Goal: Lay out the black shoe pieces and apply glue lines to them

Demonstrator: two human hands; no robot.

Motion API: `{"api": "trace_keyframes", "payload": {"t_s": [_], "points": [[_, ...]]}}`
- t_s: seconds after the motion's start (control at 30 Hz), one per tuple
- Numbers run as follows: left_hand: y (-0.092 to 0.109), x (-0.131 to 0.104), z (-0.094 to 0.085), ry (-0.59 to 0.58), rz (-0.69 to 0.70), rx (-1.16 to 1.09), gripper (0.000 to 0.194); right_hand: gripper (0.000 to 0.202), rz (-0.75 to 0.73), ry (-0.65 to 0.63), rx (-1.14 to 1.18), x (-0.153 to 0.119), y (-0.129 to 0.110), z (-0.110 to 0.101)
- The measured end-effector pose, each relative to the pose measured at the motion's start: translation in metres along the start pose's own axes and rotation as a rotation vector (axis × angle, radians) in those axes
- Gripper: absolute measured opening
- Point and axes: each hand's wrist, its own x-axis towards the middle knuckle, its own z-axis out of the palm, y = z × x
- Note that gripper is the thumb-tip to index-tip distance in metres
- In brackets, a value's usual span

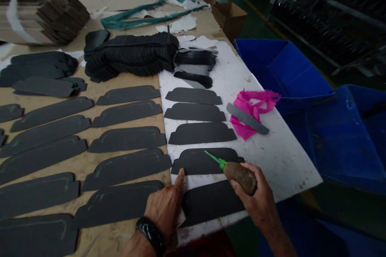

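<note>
Several dark grey shaped pieces lie in columns on the table. My right hand (pixel 251 186) is wrapped round the brown handle of a tool (pixel 240 176), whose thin green tip is over a dark piece (pixel 208 161) in the right column. That piece bears a faint light line near its left end. The index finger of my left hand (pixel 165 204) presses on the piece's lower left edge; the other fingers are curled, and a black band is on the wrist. Below it, a nearer dark piece (pixel 214 200) lies between my hands. Many pieces to the left bear faint light lines.
Stacks of dark pieces (pixel 129 56) stand at the back, beside a tied brown bundle (pixel 60 18). Pink cloth (pixel 249 108) with a grey strip (pixel 247 119) lies at right. Blue bins (pixel 283 68) and a cardboard box (pixel 230 18) are beyond the table's right edge.
</note>
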Motion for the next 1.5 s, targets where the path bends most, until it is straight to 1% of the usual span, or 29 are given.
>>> {"api": "trace_keyframes", "payload": {"t_s": [0.07,0.17,0.3,0.4,0.5,0.6,0.7,0.8,0.97,1.07,1.27,1.5], "points": [[0.0,0.0,0.0,0.018,0.007,0.006,0.077,0.039,0.024,0.007,0.004,-0.001,0.004,-0.005],[0.0,0.0,0.0,0.051,0.011,0.005,0.076,0.039,0.053,0.024,0.01,-0.003,0.008,-0.012],[0.001,0.001,-0.002,0.036,-0.028,0.005,0.061,0.04,0.094,0.04,0.005,-0.004,0.016,-0.021],[0.002,0.004,-0.001,0.075,-0.043,-0.019,0.052,0.042,0.13,0.056,0.004,-0.003,0.024,-0.027],[0.0,0.006,0.003,0.126,-0.022,-0.007,0.05,0.044,0.139,0.077,0.008,-0.004,0.031,-0.032],[-0.001,0.007,0.004,0.13,-0.028,0.015,0.05,0.044,0.162,0.083,0.007,-0.005,0.032,-0.035],[0.002,0.008,-0.001,0.133,-0.04,0.006,0.045,0.043,0.191,0.101,0.013,-0.007,0.032,-0.039],[0.009,0.01,-0.009,0.133,-0.07,0.004,0.04,0.044,0.201,0.119,0.018,-0.009,0.033,-0.042],[0.025,0.015,-0.025,0.165,-0.049,0.022,0.028,0.044,0.199,0.137,0.026,-0.01,0.038,-0.044],[0.029,0.019,-0.031,0.161,-0.049,0.054,0.023,0.044,0.188,0.138,0.036,-0.01,0.041,-0.044],[0.03,0.024,-0.032,0.171,-0.058,0.087,0.024,0.044,0.166,0.149,0.013,-0.011,0.042,-0.047],[0.035,0.022,-0.038,0.143,-0.089,0.085,0.027,0.042,0.155,0.164,-0.028,-0.02,0.04,-0.048]]}}
